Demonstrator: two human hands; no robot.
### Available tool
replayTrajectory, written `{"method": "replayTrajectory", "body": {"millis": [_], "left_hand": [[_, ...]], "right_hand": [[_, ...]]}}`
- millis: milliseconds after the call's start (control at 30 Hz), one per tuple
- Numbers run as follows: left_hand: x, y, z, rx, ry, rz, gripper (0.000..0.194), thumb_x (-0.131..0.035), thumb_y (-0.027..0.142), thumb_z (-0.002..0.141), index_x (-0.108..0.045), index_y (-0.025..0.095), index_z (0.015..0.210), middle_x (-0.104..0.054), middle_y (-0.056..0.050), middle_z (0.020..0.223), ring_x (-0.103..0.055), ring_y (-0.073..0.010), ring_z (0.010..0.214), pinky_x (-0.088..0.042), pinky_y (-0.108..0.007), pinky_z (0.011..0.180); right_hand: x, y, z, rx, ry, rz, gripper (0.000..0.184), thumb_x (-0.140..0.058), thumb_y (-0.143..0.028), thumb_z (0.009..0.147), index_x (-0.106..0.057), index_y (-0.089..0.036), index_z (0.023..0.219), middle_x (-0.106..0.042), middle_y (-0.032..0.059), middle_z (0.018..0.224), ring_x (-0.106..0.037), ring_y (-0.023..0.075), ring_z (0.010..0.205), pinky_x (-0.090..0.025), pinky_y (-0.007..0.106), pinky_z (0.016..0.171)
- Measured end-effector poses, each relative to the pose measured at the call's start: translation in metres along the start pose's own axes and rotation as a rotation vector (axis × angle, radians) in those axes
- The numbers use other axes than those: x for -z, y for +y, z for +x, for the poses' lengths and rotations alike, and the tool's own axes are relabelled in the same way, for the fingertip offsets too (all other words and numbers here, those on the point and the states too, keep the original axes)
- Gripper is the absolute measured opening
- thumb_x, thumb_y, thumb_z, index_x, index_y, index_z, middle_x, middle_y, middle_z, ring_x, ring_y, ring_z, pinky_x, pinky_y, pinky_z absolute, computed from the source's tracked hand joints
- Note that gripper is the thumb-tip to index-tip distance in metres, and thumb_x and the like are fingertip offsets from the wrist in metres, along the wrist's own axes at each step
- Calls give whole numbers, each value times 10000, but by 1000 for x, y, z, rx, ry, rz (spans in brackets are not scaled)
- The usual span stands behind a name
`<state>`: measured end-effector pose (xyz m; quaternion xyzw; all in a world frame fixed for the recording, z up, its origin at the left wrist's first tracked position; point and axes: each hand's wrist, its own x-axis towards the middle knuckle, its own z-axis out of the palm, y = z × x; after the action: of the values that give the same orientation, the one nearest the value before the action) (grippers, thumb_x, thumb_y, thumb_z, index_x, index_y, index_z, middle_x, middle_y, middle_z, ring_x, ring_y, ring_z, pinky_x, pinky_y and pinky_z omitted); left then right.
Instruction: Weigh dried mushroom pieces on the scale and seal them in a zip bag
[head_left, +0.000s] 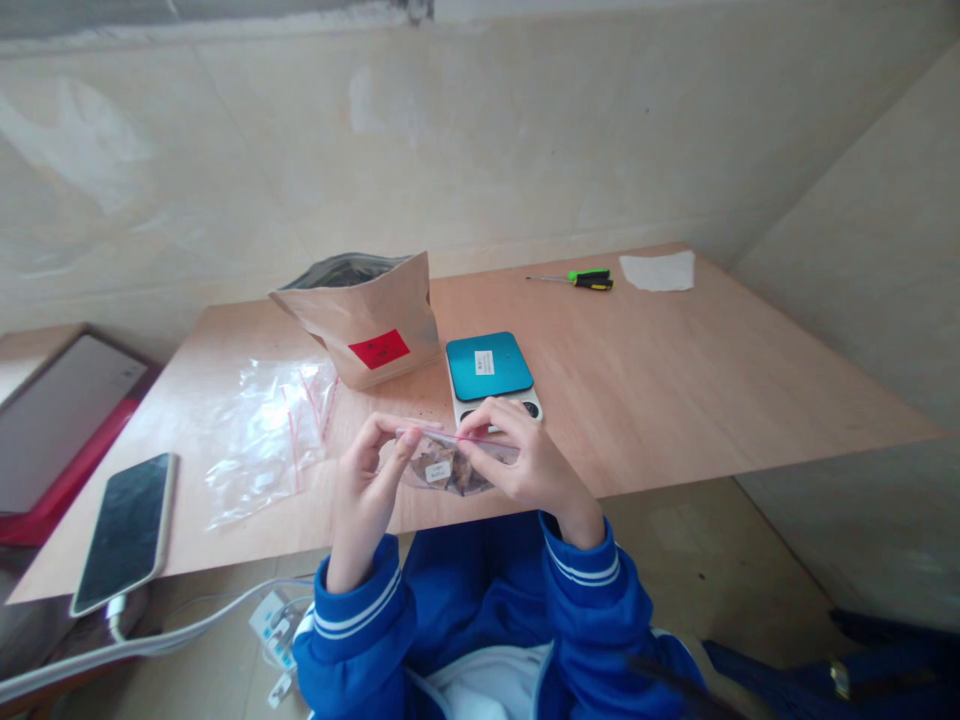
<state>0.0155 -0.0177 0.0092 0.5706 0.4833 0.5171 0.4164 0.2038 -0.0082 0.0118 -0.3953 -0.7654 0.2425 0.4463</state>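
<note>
Small zip bag [448,465], clear plastic with a red-striped seal, held just in front of the digital scale [489,375] and above the plywood table [675,400]. Inside: crumpled brown dried pieces, probably plant matter, though too small to tell, plus a small white label. Seal along the top edge, whether closed or open hard to make out from this angle.

Left hand [365,490]: partly closed, thumb and fingers pinching the bag's left end. Right hand [536,465]: partly closed, fingertips [474,425] pinching the seal near the bag's right end. Blue sleeves with white stripes at both wrists.

Behind and left of the scale: kraft paper pouch [367,325], upright, open at the top, silvery lining showing, red label on the front, contents out of sight. Left of the scale, farther forward: larger clear zip bag [270,440], lying flat and crumpled, red-striped along its seal, no contents visible.

Well left of the scale: smartphone [126,533], face up at the table edge, white charging cable [112,645] plugged in. Behind and right of the scale: screwdriver [577,280] with a green-and-black handle, lying flat, beside a white paper sheet [658,271]. Teal top of the scale bare, white label on it.
</note>
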Motion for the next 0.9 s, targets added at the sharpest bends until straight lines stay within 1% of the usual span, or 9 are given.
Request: {"method": "replayTrajectory", "body": {"millis": [133,400,600,700,767,867,900], "left_hand": [[2,1,0,-9,-19,1,181,-630,373,903,-651,202,848,-740,-47,902,-696,-185,852,-544,-296,789],[2,-1,0,-6,-23,16,191,-634,388,895,-646,201,853,-726,-43,881,-689,-183,829,-544,-298,773],[-3,1,0,-21,-12,-2,174,-610,377,912,-608,217,843,-712,-18,839,-679,-165,788,-543,-274,728],[-5,3,-1,-49,-1,0,139,-583,347,933,-613,223,876,-709,-22,908,-676,-163,850,-534,-268,748],[-6,4,-2,-83,-11,24,123,-580,328,935,-629,220,902,-701,-35,973,-666,-170,921,-525,-275,796],[-8,8,-2,-115,-29,51,125,-578,320,936,-642,213,926,-693,-43,1003,-655,-175,947,-517,-286,831],[-8,9,-2,-114,-36,58,130,-574,323,937,-643,213,927,-693,-42,988,-655,-173,931,-518,-286,825]], "right_hand": [[0,1,-1,22,9,-19,40,-636,-174,883,-621,-193,852,-652,-10,781,-617,154,792,-400,318,812],[-4,7,-1,59,74,-62,72,-659,-174,863,-621,-209,812,-687,-8,787,-632,166,792,-430,335,811],[-5,4,0,58,80,-80,82,-631,-155,858,-595,-212,810,-645,-14,755,-611,160,759,-432,326,778],[-7,0,1,26,42,-60,62,-653,-189,868,-594,-204,856,-653,-6,804,-619,158,791,-430,318,798],[-10,-2,1,14,25,-50,69,-666,-233,885,-603,-207,896,-675,0,844,-629,161,816,-432,320,816],[-15,-2,2,43,71,-47,54,-637,-242,922,-621,-216,877,-694,3,842,-635,165,818,-432,321,807],[-17,-1,2,55,97,-52,82,-625,-230,929,-621,-217,849,-694,4,824,-633,166,808,-431,321,795]]}}
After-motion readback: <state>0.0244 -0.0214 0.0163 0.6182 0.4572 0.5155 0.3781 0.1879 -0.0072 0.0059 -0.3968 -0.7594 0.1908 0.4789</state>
